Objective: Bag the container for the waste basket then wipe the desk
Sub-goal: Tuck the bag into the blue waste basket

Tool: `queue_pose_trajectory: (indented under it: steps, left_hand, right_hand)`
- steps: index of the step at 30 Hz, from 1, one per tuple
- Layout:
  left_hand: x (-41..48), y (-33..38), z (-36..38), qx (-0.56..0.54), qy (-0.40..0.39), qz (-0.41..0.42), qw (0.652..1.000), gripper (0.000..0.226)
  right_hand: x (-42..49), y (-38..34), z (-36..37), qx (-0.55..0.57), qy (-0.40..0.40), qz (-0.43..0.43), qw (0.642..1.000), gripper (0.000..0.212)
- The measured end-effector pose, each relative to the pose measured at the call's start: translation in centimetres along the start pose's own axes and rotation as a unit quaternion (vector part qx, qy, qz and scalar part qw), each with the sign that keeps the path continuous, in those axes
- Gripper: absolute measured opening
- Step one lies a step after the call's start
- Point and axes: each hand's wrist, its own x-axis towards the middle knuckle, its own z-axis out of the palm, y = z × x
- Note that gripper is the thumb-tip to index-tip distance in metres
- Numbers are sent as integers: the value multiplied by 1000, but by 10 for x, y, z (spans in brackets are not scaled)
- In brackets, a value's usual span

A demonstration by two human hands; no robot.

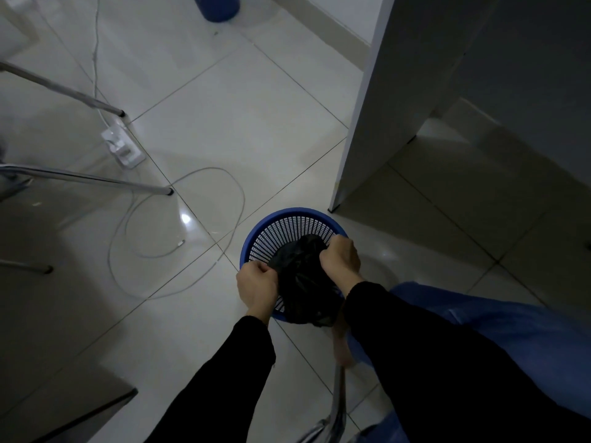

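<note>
A blue slotted waste basket (289,223) stands on the tiled floor beside a desk's white side panel (393,100). A crumpled black plastic bag (302,282) sits inside it, hanging over the near rim. My left hand (256,287) pinches the bag's edge at the basket's left rim. My right hand (340,257) grips the bag's opposite edge, above the basket's right side. Both arms are in black sleeves.
Chrome chair legs (96,180) stand to the left, with a white power strip (123,148) and a looped grey cable (179,231) on the floor. Another blue bin (217,8) is at the far top. A dark desk corner (80,407) sits lower left.
</note>
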Motion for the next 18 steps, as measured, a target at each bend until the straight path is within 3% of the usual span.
queue_pose_trajectory:
  steps: [8, 14, 18]
  left_hand:
    - [-4, -20, -4, 68, -2, 18, 998, 13]
    - [-9, -17, -7, 123, -69, 42, 989, 11]
    - [-14, -10, -12, 165, -66, 109, 978, 13]
  right_hand:
    - [-3, 2, 0, -46, 27, -12, 999, 25]
    - [-3, 1, -9, -12, -58, -42, 997, 22]
    - [-11, -4, -15, -27, -62, -97, 993, 24]
